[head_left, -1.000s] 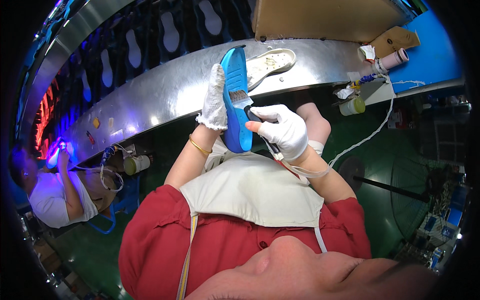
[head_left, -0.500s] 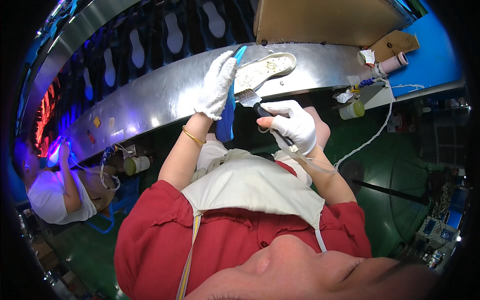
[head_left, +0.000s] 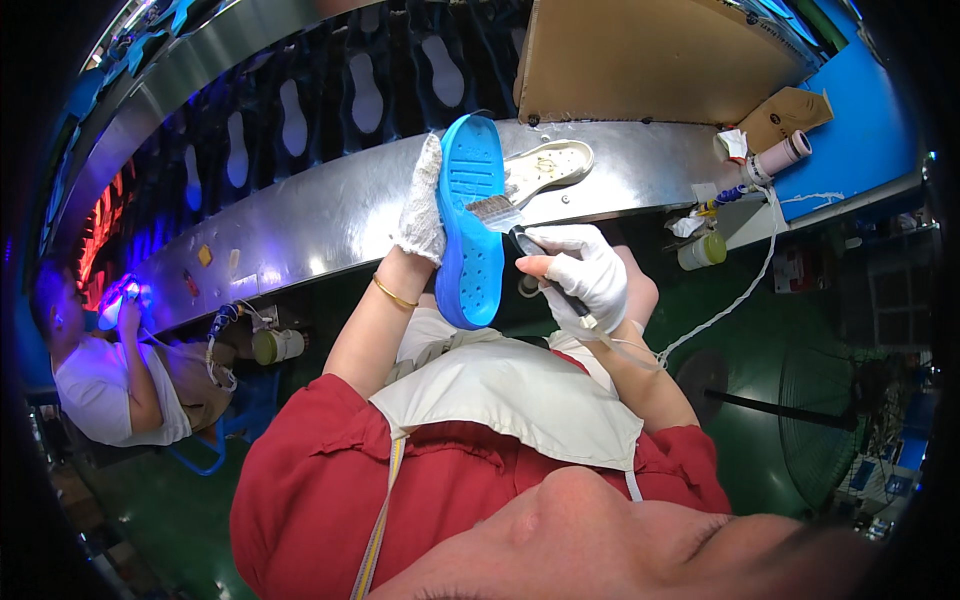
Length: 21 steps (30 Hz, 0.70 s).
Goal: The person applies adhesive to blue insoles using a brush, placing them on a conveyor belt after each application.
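Note:
My left hand (head_left: 424, 205), in a white glove, grips a blue shoe sole (head_left: 478, 275) by its left side. The sole stands lengthwise, its hollow inner face with ridges and small holes turned up toward me. In my gloved right hand (head_left: 590, 278) is a brush (head_left: 498, 213) with a dark handle, bare fingertips showing on it. Its bristles are at the middle of the sole's inner face, at the right edge. A thin clear tube runs back from the handle along my wrist. Behind the blue sole, partly hidden, a cream shoe sole (head_left: 562, 163) lies on the metal ledge (head_left: 330, 215).
Beyond the ledge runs a dark conveyor with pale sole shapes (head_left: 364, 95). A cardboard sheet (head_left: 640, 70) stands at the back right. Near the right end are a pink roll (head_left: 784, 155) and a hanging jar (head_left: 702, 251). Another person (head_left: 125, 385) sits far left; a fan (head_left: 825, 400) stands right.
The blue sole has turned from edge-on to show its inner face, and its lower end has come nearer me. The brush stays in my right hand, now against that face.

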Each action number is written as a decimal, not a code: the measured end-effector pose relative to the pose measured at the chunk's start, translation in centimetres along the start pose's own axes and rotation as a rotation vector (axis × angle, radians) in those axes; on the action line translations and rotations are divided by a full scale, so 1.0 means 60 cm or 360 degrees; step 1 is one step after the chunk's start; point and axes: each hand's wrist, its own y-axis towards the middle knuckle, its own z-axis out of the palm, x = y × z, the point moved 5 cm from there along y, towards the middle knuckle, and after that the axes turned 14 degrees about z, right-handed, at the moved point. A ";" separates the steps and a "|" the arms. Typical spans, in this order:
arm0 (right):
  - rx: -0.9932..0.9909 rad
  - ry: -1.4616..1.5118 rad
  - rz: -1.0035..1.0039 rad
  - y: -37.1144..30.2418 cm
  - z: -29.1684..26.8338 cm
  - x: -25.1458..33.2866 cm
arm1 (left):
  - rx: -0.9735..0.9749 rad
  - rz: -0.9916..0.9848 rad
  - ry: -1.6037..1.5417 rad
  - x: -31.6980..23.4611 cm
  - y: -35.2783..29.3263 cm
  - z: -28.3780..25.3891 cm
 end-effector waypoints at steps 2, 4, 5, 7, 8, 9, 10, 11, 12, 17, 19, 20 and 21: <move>-0.0102 -0.0045 -0.0178 0.005 -0.001 0.027 | 0.0008 0.0011 -0.0019 0.000 0.001 0.003; 0.0007 0.0448 0.0239 0.003 0.016 0.007 | -0.0004 -0.0007 -0.0048 0.002 -0.002 0.002; 0.0033 0.0615 0.0378 0.002 0.023 0.000 | -0.0007 -0.0011 -0.0045 0.002 -0.003 0.002; 0.0176 0.0641 0.0652 -0.002 0.035 -0.012 | -0.0040 0.0013 -0.0067 0.001 -0.003 0.003; 0.0190 0.0557 0.0586 -0.004 0.037 -0.012 | -0.0042 0.0007 -0.0066 0.001 -0.002 0.000; 0.0204 0.0480 0.0518 -0.007 0.041 -0.012 | -0.0031 0.0000 -0.0080 -0.001 -0.001 -0.006; 0.0159 0.0306 0.0248 -0.011 0.041 -0.003 | -0.0019 -0.0007 -0.0094 -0.003 -0.001 -0.007; 0.0221 0.0127 0.0170 -0.016 0.036 0.008 | -0.0055 0.0002 -0.0031 -0.006 -0.002 -0.007; 0.0259 0.0147 0.0152 -0.020 0.025 0.010 | -0.0058 0.0001 -0.0029 -0.008 -0.005 -0.003; 0.0226 0.0155 0.0363 -0.030 -0.004 -0.020 | 0.0016 -0.0025 -0.0174 -0.007 -0.015 0.006; 0.0084 0.0216 0.0350 -0.020 -0.005 -0.016 | 0.0057 -0.0007 -0.0188 0.002 -0.011 0.001; 0.0023 0.0176 0.0258 -0.013 -0.001 -0.007 | 0.0060 -0.0015 -0.0188 0.007 -0.012 0.001; 0.0023 0.0120 0.0148 -0.005 0.006 0.001 | -0.0001 0.0000 -0.0190 0.008 -0.013 0.000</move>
